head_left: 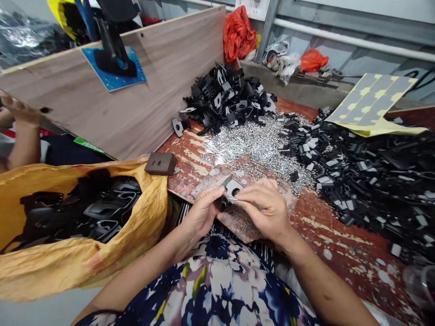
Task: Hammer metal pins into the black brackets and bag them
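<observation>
Close in front of my body, my left hand (203,209) grips a small black plastic part with a light grey face (233,186) that has a round hole in it. My right hand (267,208) pinches a thin metal pin (232,198) between thumb and forefinger, its tip right at the plastic part. Whether the pin sits inside the part I cannot tell. Just beyond my hands spreads a heap of shiny metal pins (251,147). Similar black parts with grey faces (224,99) are piled behind it.
Smaller black pieces (374,181) cover the table's right side, under a grey-and-yellow sticker sheet (372,99). On the left, a yellow sack (154,208) holds black parts beside a brown block (161,163). A wooden board (159,86) walls off the far left, where another person's hand (22,108) shows.
</observation>
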Tool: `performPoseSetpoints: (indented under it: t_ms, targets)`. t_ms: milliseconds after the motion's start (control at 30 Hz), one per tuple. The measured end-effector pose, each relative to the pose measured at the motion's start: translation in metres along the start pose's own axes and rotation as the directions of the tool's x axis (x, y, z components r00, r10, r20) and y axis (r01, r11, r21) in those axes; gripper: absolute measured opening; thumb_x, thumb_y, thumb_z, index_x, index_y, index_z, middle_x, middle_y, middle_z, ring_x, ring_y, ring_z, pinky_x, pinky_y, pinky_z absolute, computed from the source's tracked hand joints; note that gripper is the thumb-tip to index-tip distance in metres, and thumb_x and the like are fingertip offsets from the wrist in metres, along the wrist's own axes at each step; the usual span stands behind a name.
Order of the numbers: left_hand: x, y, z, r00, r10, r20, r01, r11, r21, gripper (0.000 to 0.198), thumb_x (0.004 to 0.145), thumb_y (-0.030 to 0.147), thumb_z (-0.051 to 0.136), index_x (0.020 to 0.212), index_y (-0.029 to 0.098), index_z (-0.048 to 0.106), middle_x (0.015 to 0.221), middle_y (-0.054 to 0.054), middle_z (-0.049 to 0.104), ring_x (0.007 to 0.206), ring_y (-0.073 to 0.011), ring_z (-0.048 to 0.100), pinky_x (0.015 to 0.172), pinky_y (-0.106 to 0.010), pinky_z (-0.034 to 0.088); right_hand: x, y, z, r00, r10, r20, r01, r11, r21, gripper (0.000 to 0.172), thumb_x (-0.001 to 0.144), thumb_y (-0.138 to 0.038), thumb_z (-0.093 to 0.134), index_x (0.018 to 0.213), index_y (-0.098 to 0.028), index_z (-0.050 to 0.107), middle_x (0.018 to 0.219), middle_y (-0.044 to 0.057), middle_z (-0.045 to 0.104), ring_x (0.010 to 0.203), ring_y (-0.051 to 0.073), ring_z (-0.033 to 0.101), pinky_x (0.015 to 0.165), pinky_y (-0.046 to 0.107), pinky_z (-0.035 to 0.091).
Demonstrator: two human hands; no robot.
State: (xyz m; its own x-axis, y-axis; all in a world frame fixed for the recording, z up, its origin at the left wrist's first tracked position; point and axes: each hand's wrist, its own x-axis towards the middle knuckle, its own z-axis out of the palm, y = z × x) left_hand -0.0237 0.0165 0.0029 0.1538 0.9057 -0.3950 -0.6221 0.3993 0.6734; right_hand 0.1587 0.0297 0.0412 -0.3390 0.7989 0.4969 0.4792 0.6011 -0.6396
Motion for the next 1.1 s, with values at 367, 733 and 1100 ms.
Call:
performPoseSetpoints:
  t_ms: [367,733,1100]
  targets:
    - [0.000,-0.008,-0.003,1.000,-0.003,-0.003,0.003,0.998,-0.058,0.032,0.072,0.044,0.088,0.078,0.015,0.073,0.072,-0.002,0.062,0.058,-0.0110,0.053,0.042,-0.020,0.042,0.001,-0.002,0.017,0.999,-0.041,-0.030,0.036,0.986,-0.161,0.012,0.095,-0.030,0.067,0.088,-0.033,0.077,0.082,-0.005,0.077,0.080,0.020,0.061,0.082,0.044,0.036]
    - [-0.001,-0.009,-0.004,1.000,0.011,-0.011,-0.012,0.999,-0.051,0.034,0.072,0.044,0.088,0.077,0.015,0.070,0.067,0.001,0.061,0.054,-0.0101,0.052,0.045,-0.023,0.047,-0.002,-0.010,0.024,0.982,-0.185,-0.024,0.167,0.928,-0.332,0.013,0.097,-0.024,0.062,0.094,-0.031,0.072,0.086,-0.004,0.078,0.078,0.020,0.060,0.081,0.044,0.033]
    - [-0.020,-0.006,-0.011,0.996,-0.047,0.078,0.050,0.998,-0.038,0.034,0.070,0.036,0.091,0.087,0.016,0.070,0.079,0.001,0.059,0.063,-0.0079,0.047,0.053,-0.018,0.039,-0.006,-0.002,0.020,0.984,-0.147,0.099,0.173,0.923,-0.344,0.013,0.099,-0.023,0.062,0.103,-0.030,0.072,0.085,-0.003,0.077,0.080,0.020,0.058,0.081,0.042,0.033]
